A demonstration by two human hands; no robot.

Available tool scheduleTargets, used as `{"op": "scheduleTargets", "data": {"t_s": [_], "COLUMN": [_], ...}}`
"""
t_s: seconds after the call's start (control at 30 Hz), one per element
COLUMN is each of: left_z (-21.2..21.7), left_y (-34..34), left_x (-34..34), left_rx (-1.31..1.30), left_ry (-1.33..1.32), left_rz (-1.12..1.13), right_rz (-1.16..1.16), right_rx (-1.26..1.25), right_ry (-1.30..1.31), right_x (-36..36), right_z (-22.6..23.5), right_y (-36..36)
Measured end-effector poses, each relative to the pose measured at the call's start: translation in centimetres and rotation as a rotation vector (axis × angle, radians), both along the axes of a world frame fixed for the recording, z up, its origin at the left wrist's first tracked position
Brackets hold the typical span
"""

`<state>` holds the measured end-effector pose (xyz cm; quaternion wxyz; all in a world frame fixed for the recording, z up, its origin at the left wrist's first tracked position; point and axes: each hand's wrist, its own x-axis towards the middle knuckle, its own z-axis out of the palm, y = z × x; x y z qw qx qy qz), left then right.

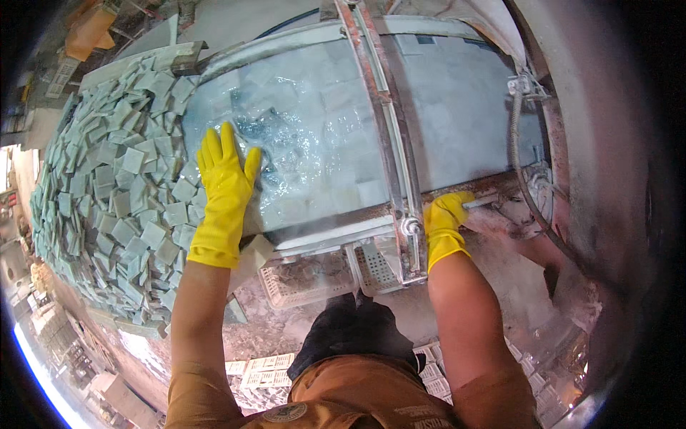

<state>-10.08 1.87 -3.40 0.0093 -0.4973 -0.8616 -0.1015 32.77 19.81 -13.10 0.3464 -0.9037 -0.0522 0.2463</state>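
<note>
My left hand (225,164), in a yellow rubber glove, lies palm down with fingers stretched at the left end of a wet bed of pale square tiles (321,129). Its fingertips are close to or on the tiles; I cannot tell the exact contact. My right hand (446,214), gloved in yellow too, is closed round a pale rod-like handle (482,201) by the machine's near edge. A rusty metal crossbar (389,129) spans the bed just left of that hand. Water glistens on the tiles near my left hand.
A large heap of greenish-grey square tiles (118,186) borders the bed on the left. Plastic crates (307,279) sit beneath the near edge. A grey hose (516,136) hangs at the right. White crates (264,372) stand behind me, and a cardboard box (89,32) lies at the far left.
</note>
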Motion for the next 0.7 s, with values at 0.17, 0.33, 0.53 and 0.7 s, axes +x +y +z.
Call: {"op": "scheduleTargets", "data": {"t_s": [0.17, 0.33, 0.53, 0.7], "left_z": [-1.6, 0.4, 0.2, 1.2], "left_y": [4.1, 2.1, 3.9, 2.9], "left_x": [2.6, 0.7, 0.8, 4.0], "left_rx": [-0.018, 0.192, 0.324, 0.398], "left_ry": [0.071, -0.098, -0.020, -0.255], "left_rz": [0.134, -0.224, -0.075, -0.249], "right_rz": [0.029, -0.007, 0.022, -0.014], "right_rx": [-0.073, 0.003, 0.119, 0.176], "right_ry": [0.011, -0.102, -0.164, -0.063], "right_x": [-2.8, -1.4, -2.8, 0.0], "right_z": [5.3, 3.7, 2.2, -1.3], "right_y": [-0.2, -0.7, -1.0, -1.1]}}
